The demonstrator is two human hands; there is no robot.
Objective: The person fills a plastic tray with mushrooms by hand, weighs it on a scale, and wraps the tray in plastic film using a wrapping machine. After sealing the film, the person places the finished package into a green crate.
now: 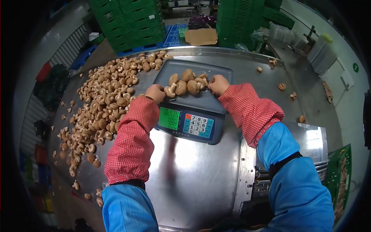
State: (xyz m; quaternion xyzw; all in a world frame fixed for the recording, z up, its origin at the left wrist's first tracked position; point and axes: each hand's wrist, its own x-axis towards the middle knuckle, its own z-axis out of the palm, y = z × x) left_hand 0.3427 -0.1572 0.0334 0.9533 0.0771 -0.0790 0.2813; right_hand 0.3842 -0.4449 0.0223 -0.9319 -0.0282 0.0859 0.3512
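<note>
Several brown shiitake mushrooms [193, 87] sit together on the grey platform of a digital scale [181, 68]. A thin clear plastic tray [188, 101] seems to lie under them, its outline only partly visible through glints. My left hand [155, 93] is at the left end of the group, fingers closed at the tray's edge. At the right end, my right hand [219, 84] pinches the opposite edge, close to the mushrooms. My fingertips are partly hidden. On the scale's front, a lit green display [169, 118] sits beside a keypad [198, 126].
A large heap of loose shiitake mushrooms [106, 96] covers the left of the metal table [185, 174]. A few stray mushrooms [282, 86] lie at the right. Stacked green crates [135, 23] stand behind the table, near a cardboard piece [201, 36]. Clear trays [321, 54] are stacked far right.
</note>
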